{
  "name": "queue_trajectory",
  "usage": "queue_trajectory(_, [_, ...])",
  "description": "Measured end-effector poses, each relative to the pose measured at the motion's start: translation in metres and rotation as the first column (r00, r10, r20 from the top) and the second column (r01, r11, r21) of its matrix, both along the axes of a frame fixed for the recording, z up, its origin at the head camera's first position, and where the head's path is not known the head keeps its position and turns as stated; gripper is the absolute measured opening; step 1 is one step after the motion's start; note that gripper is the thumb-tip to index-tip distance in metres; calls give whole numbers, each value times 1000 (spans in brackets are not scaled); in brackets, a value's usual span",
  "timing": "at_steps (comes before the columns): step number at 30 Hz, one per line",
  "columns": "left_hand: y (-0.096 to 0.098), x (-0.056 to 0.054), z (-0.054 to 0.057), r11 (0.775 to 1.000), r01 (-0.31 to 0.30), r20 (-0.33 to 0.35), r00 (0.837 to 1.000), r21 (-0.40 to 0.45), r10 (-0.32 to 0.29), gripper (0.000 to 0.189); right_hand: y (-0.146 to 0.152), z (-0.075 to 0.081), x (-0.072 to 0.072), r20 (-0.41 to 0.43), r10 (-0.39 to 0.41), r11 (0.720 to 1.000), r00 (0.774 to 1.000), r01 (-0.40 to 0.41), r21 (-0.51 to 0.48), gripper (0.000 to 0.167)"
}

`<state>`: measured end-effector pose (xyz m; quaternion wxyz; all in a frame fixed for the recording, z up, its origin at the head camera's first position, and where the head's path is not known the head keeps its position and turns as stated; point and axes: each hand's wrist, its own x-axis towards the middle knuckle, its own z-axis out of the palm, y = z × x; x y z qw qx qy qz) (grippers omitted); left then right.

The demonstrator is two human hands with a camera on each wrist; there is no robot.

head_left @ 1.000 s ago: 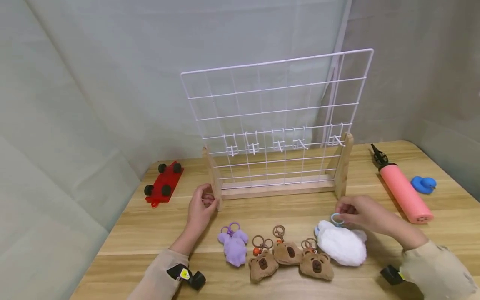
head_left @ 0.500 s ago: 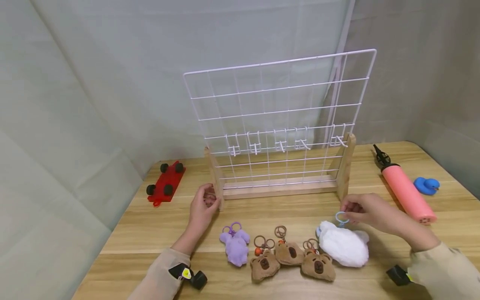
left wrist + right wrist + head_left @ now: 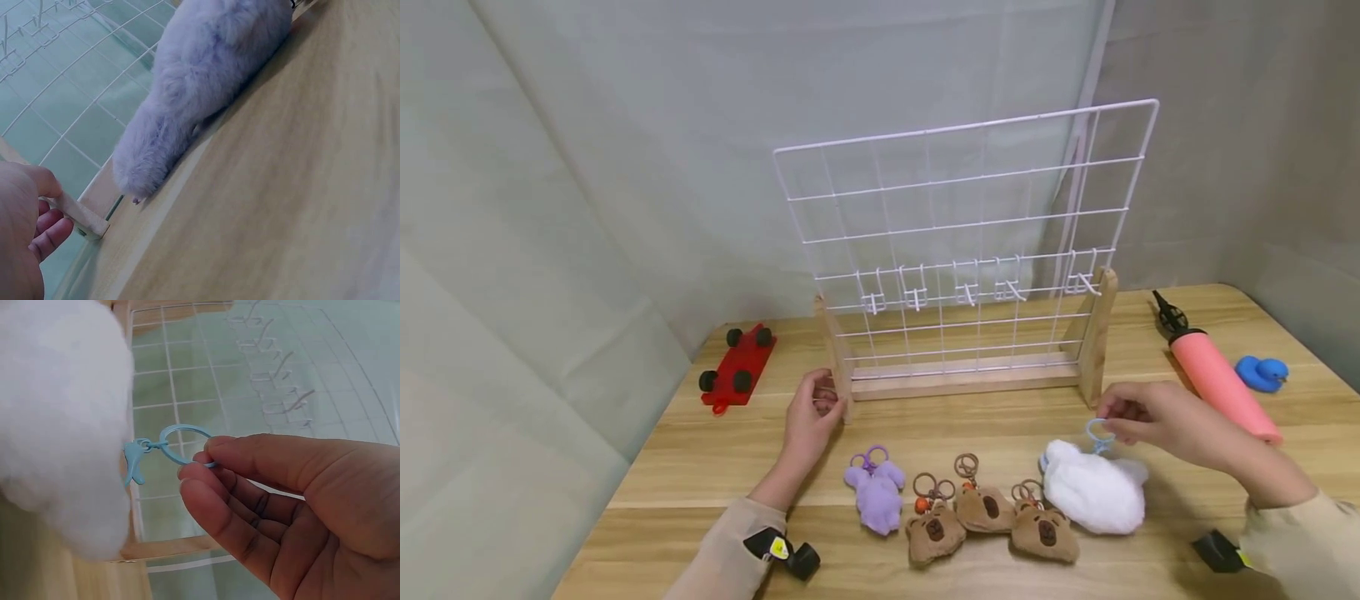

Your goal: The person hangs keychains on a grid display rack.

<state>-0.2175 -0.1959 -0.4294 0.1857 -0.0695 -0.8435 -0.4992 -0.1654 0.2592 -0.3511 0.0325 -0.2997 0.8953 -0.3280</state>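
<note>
A white wire grid rack [image 3: 977, 176] stands on wooden feet. My left hand [image 3: 808, 423] grips the front end of its left wooden foot [image 3: 87, 217], thumb on the near side, fingers behind. My right hand [image 3: 1172, 417] pinches the light blue key ring [image 3: 164, 439] of a white plush keychain [image 3: 1093, 487] between thumb and fingertips. A blue clasp [image 3: 133, 459] links that ring to the plush, which hangs below the fingers, close over the table. To its left lie three brown bear plush keychains [image 3: 1045, 535] and a purple plush keychain [image 3: 878, 502].
Several white hooks [image 3: 967, 294] hang in a row on the grid. At the left lies a red toy car [image 3: 741, 367], wheels up. A pink hand pump [image 3: 1225, 383] and a blue toy duck [image 3: 1262, 373] are at the right.
My right hand has risen slightly and moved right, drawing the blue ring upward from the white plush. The head view has shifted a little. My left hand keeps its grip on the foot.
</note>
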Motion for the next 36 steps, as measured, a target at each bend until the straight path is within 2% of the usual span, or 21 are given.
queue_trajectory(11, [1, -1, 1, 1000, 1, 0, 1000, 3, -1, 42, 4, 15, 4, -149, 2, 1000, 989, -6, -25, 6])
queue_trajectory(15, [1, -1, 1, 1000, -5, 6, 1000, 0, 5, 43, 6, 21, 5, -141, 11, 998, 990, -18, -54, 13])
queue_trajectory(21, [0, -1, -1, 1000, -9, 9, 1000, -2, 9, 42, 10, 28, 5, -141, 16, 998, 990, -24, -56, 11])
queue_trajectory(28, [0, 0, -2, 1000, -11, 8, 1000, -3, 11, 42, 9, 39, 4, -188, -16, 1000, 982, 11, -25, 10])
queue_trajectory(36, [0, -1, -1, 1000, -13, -5, 1000, -3, 13, 42, 6, 55, 0, -287, -83, 993, 954, 104, 57, 12])
